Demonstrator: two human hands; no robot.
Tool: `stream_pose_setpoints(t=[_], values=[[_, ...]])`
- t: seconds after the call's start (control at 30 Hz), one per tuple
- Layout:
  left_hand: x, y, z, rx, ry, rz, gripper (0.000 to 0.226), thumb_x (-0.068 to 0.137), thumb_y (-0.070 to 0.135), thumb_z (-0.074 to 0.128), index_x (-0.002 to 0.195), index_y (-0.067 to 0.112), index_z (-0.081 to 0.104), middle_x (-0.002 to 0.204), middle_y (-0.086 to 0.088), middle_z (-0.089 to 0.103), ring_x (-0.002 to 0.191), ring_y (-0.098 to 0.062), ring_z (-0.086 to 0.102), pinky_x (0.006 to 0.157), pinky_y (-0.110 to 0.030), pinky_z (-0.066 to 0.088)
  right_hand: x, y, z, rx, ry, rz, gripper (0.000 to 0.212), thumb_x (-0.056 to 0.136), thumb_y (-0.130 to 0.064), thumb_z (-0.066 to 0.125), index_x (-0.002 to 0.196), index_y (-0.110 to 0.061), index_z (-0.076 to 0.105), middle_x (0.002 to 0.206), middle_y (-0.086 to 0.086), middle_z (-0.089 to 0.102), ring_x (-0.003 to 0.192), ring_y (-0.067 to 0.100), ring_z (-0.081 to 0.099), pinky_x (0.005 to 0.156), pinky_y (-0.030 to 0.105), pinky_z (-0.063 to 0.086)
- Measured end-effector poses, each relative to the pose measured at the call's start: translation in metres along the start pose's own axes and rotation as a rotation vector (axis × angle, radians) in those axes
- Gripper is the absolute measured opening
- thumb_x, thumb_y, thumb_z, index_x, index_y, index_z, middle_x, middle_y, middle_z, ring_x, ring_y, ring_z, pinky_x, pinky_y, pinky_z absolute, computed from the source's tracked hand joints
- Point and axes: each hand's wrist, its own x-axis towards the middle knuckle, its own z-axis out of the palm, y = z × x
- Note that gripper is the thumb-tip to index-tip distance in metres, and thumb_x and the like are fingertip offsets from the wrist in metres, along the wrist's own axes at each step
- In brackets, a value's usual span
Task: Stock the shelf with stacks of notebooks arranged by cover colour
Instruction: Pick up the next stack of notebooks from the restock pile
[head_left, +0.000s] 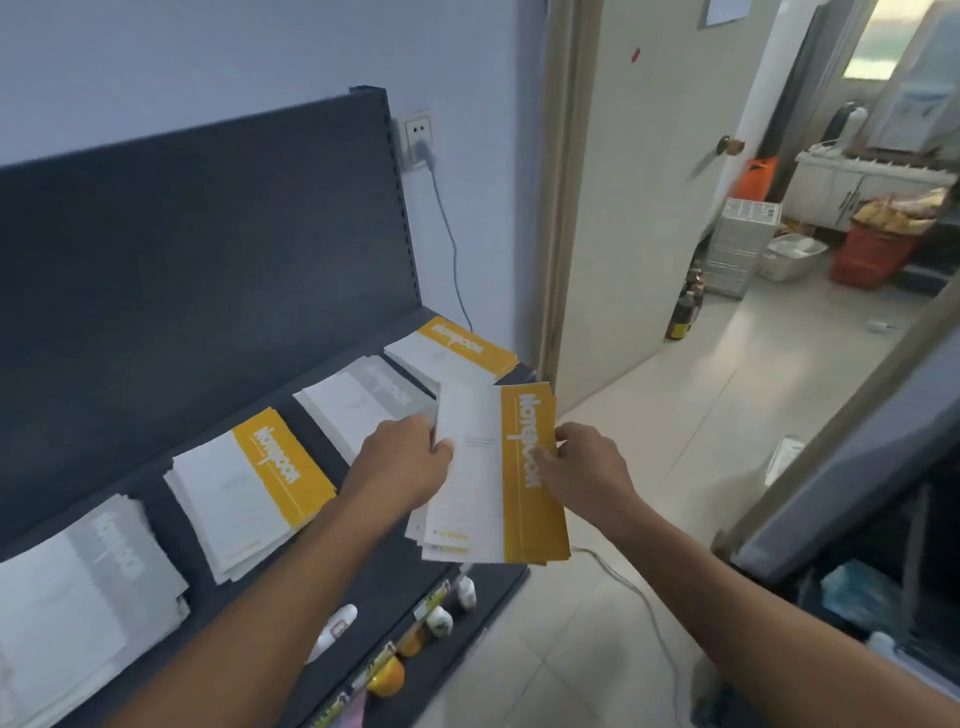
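Observation:
I hold a stack of yellow-banded notebooks (493, 478) above the right end of the dark shelf (156, 234). My left hand (405, 462) grips the stack's left edge, and my right hand (587, 462) pinches its yellow right edge. Several stacks lie in a row on the shelf: a grey-banded stack (88, 587) at the left, a yellow-banded stack (249, 483), a grey-banded stack (363, 400) partly behind my left hand, and a yellow-banded stack (457, 353) at the far right.
Bottles and small goods (436, 618) stand on the lower shelf below. A white cable (639, 597) runs over the tiled floor. To the right are an open door (649, 182), a red basket (872, 254) and a dark cabinet (857, 493).

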Motion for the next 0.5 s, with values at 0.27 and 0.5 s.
stream_pose_setpoints(t=[0.27, 0.5], values=[[0.055, 0.017, 0.005, -0.034, 0.018, -0.126, 0.025, 0.098, 0.042, 0.051, 0.089, 0.019, 0.057, 0.086, 0.002, 0.062, 0.075, -0.016, 0.060, 0.063, -0.035, 0.052, 0.080, -0.010, -0.014, -0.090, -0.057, -0.107, 0.021, 0.094, -0.030, 0.055, 0.107, -0.020, 0.068, 0.096, -0.001, 0.070, 0.087, 0.022, 0.066, 0.079, 0.037, 0.056], [0.124, 0.017, 0.019, -0.082, 0.030, -0.198, 0.028, 0.099, 0.040, 0.051, 0.082, 0.018, 0.052, 0.079, 0.000, 0.061, 0.068, -0.015, 0.057, 0.053, -0.029, 0.038, 0.164, -0.020, -0.011, -0.130, -0.115, -0.154, 0.021, 0.097, -0.030, 0.055, 0.105, -0.016, 0.069, 0.084, -0.006, 0.068, 0.072, 0.009, 0.062, 0.056, 0.024, 0.044]])
